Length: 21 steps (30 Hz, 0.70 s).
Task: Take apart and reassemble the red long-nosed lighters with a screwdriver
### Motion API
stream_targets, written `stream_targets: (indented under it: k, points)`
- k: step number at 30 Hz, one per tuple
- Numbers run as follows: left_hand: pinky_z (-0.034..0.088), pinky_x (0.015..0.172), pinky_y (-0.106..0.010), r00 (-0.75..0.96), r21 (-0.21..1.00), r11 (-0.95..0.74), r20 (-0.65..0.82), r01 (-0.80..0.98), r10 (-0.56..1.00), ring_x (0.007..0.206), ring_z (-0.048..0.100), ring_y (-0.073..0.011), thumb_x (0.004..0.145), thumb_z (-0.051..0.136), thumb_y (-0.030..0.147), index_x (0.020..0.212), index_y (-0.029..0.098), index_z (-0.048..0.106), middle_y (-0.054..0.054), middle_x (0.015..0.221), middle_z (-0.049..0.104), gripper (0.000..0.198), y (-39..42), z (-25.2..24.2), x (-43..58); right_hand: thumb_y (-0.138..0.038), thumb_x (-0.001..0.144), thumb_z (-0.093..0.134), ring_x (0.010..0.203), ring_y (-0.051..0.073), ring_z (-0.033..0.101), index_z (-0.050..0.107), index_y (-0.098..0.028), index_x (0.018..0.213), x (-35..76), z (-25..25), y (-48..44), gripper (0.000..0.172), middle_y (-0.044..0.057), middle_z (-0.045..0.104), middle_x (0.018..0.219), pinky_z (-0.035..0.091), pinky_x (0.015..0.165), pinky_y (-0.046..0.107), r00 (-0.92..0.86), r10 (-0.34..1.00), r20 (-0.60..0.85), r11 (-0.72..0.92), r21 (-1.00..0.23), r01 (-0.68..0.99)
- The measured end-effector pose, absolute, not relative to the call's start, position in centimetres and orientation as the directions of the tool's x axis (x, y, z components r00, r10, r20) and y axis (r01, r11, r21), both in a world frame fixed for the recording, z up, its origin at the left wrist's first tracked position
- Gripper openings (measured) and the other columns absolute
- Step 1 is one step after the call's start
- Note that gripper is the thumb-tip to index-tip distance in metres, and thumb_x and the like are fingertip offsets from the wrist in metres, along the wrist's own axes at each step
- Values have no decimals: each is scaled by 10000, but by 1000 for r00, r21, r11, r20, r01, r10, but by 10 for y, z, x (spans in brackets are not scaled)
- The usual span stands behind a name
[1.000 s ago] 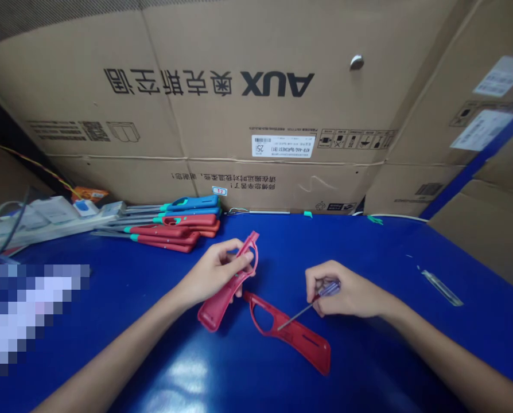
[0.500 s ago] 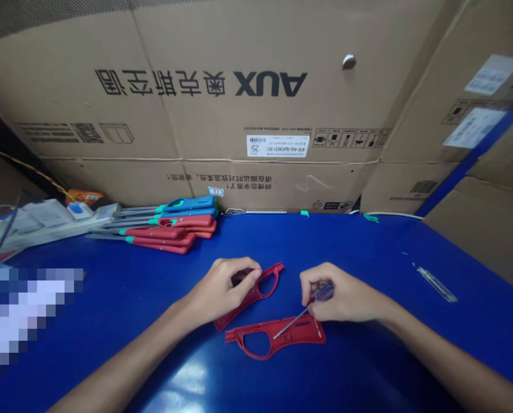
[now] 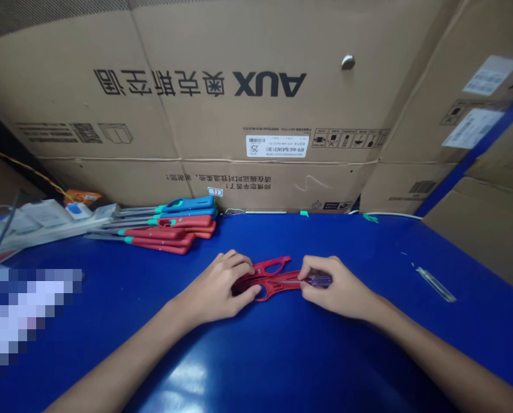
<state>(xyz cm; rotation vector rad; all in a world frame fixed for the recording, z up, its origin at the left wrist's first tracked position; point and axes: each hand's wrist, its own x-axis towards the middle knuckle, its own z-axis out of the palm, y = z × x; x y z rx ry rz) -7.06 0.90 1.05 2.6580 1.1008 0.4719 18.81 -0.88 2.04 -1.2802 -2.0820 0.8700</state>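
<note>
Near the middle of the table, two red lighter casing halves lie close together. My left hand (image 3: 222, 287) is closed around their left ends, its fingers over the far half (image 3: 261, 269) and its thumb at the looped end of the near half (image 3: 278, 289). A screwdriver with a purple handle (image 3: 322, 280) is gripped in my right hand (image 3: 340, 288). Its thin shaft points left across the near half. My right fingers are close to that half's right end; whether they also hold it I cannot tell. My palms hide parts of both pieces.
Several red and blue long-necked lighters (image 3: 183, 221) are stacked at the back left, beside a white power strip (image 3: 54, 221). A clear tube-like piece (image 3: 436, 284) lies on the right. Cardboard (image 3: 222, 132) walls the back. Green scraps (image 3: 370, 218) lie along its foot.
The near casing half has moved up and away from me, against the far half, and my left thumb now reaches it. The screwdriver has swung from slanting to nearly level.
</note>
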Motion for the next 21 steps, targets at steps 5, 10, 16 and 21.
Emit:
stream_targets:
  k: [5, 10, 16, 21]
  points:
    - [416, 968, -453, 695, 323, -711, 187, 624, 695, 1103, 535, -279, 872, 567, 362, 1143, 172, 640, -119, 1192, 613, 339, 8, 10, -71, -153, 703, 573, 559, 91, 433, 525, -187, 681, 188, 20, -11, 63, -50, 526, 624, 345, 532, 209, -454, 885, 107, 352, -791, 501]
    - [404, 973, -470, 701, 334, -717, 191, 612, 687, 1101, 542, -285, 864, 575, 362, 1160, 182, 639, -119, 1194, 621, 353, 7, 12, -70, -152, 694, 589, 543, 88, 427, 514, -189, 666, 186, 18, -12, 88, -56, 497, 593, 346, 530, 211, -423, 896, 133, 349, -799, 489]
    - [397, 970, -446, 743, 355, -753, 198, 554, 639, 1093, 542, -270, 852, 564, 260, 1172, 201, 639, -105, 1196, 626, 334, 7, 12, -70, -143, 667, 590, 519, 81, 412, 514, -192, 664, 183, 19, -15, 90, -61, 504, 587, 336, 502, 202, -419, 899, 126, 330, -824, 460]
    - [382, 971, -453, 744, 347, -749, 179, 564, 644, 1095, 528, -276, 868, 591, 304, 1171, 212, 646, -91, 1190, 644, 321, 9, 13, -72, -165, 655, 601, 549, 89, 436, 529, -183, 650, 186, 20, -13, 74, -44, 533, 626, 350, 523, 210, -354, 924, 144, 303, -840, 451]
